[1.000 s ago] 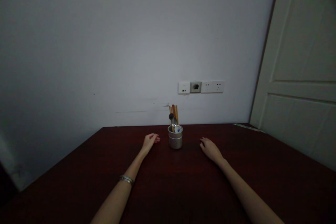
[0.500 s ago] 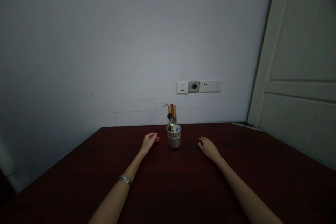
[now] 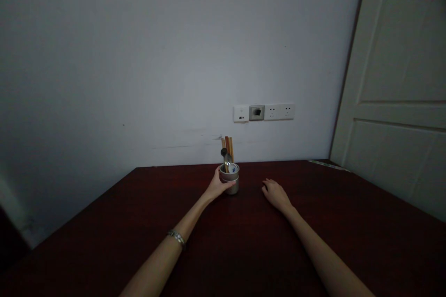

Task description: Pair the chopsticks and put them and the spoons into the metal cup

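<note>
A metal utensil holder [image 3: 233, 187] stands upright on the dark red table [image 3: 223, 250]. Several chopsticks [image 3: 228, 145] stick up from it, along with metal spoons [image 3: 224, 152] and a white spoon with a blue pattern [image 3: 232, 168]. My left hand [image 3: 218, 185] is wrapped round the holder's left side, its thumb across the front; the other fingers are partly hidden behind. To the right of the holder, apart from it, my right hand [image 3: 275, 193] lies palm down on the tabletop with its fingers loosely stretched and nothing held.
The pale wall [image 3: 181, 102] rises behind the table's far edge. It carries a row of switch and socket plates [image 3: 278, 112]. On the right is a panelled door [image 3: 397, 148]. A thin patterned strip [image 3: 329, 165] lies at the far right table edge.
My left hand has moved right from beside the utensil holder and taken hold of it. My right hand has stayed in place. The view has shifted slightly.
</note>
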### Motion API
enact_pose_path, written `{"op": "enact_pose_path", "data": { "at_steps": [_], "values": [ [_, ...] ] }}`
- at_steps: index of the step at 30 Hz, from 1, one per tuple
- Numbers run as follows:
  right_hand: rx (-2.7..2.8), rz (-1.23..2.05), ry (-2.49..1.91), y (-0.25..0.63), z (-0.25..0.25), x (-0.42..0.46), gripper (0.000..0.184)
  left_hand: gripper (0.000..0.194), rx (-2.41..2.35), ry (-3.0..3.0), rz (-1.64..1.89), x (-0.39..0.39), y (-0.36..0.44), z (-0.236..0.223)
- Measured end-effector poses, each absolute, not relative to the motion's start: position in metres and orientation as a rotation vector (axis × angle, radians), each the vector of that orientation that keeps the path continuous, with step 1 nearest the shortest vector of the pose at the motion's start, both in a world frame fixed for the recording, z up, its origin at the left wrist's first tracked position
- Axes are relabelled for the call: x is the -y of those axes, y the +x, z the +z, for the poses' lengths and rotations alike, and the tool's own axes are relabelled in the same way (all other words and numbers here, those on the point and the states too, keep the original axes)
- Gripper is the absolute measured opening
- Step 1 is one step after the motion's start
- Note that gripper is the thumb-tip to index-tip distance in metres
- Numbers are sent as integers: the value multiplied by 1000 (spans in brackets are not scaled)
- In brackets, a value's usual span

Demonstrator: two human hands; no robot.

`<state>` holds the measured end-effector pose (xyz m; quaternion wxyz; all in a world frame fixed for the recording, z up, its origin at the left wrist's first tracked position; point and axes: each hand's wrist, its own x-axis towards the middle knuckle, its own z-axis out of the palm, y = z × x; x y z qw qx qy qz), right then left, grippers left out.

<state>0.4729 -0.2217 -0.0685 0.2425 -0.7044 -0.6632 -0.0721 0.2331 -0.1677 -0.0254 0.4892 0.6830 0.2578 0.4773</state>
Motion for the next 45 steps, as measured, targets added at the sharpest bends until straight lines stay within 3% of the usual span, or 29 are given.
{"op": "enact_pose_path", "data": {
  "at_steps": [24,33,45],
  "values": [
    [1826,-232,-1958,476,-73,218,36,57,-970,1674,1390,148,226,-26],
    [1884,-263,-2001,479,-76,216,42,53,-1175,1723,1483,153,119,-7],
    [1932,-231,-1967,496,-93,203,44,65,-1593,1602,1614,179,-46,-3]
  ]
}}
